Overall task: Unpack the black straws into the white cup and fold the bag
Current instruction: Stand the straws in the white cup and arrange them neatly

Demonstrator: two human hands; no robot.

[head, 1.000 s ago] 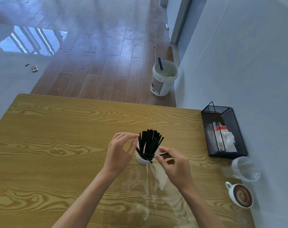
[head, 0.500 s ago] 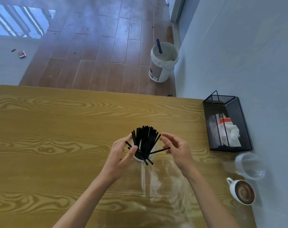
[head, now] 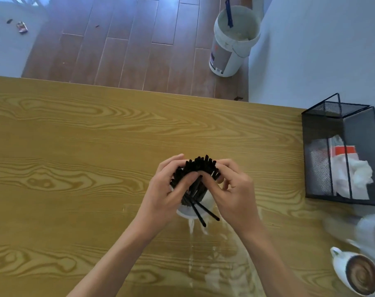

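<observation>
A bundle of black straws (head: 200, 168) stands in the white cup (head: 189, 212) near the middle of the wooden table (head: 75, 146). My left hand (head: 163, 194) and my right hand (head: 233, 191) curl round the bundle from both sides, the thumbs across its front. Two straws (head: 203, 213) stick out low over the cup's near rim. The clear plastic bag (head: 221, 260) lies flat on the table between my forearms, just in front of the cup. Most of the cup is hidden by my hands.
A black mesh holder (head: 341, 155) with napkins stands at the right against the wall. A clear plastic cup (head: 371, 232) and a white mug of coffee (head: 358, 275) sit at the near right. A white bucket (head: 233, 39) stands on the floor beyond the table.
Both hands have closed in on the straws from the sides and now wrap the bundle. The view has tilted down and moved closer to the cup.
</observation>
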